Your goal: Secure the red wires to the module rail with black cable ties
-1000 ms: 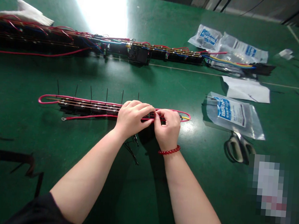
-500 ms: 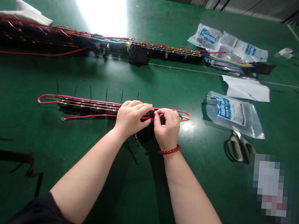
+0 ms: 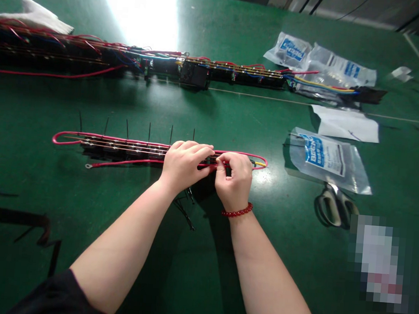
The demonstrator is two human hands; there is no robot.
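A long, narrow black assembly point(image 3: 122, 156) with thin brass-coloured rods lies crosswise on the green table. A red cable point(image 3: 68, 134) loops round it, and a ring terminal point(image 3: 89, 166) ends the cable at the left. Several black cable ties point(image 3: 149, 132) stick up along its far side. My left hand point(image 3: 186, 162) is wrapped over the assembly right of its middle, thumb on the near side. Beside it, my right hand point(image 3: 234, 176) is closed in a pinch at the near edge; what its fingertips hold is hidden. Black strips point(image 3: 184, 210) poke out below my left hand.
A longer wired assembly point(image 3: 197, 75) lies across the back, with a white cloth point(image 3: 35, 16) behind it. To the right are clear bags with blue labels point(image 3: 325, 159), white paper point(image 3: 346, 124) and scissors point(image 3: 331, 205). Black pieces point(image 3: 12, 215) lie at the left.
The fingertips of my right hand have shifted very slightly beside the assembly. My left hand and everything else look the same.
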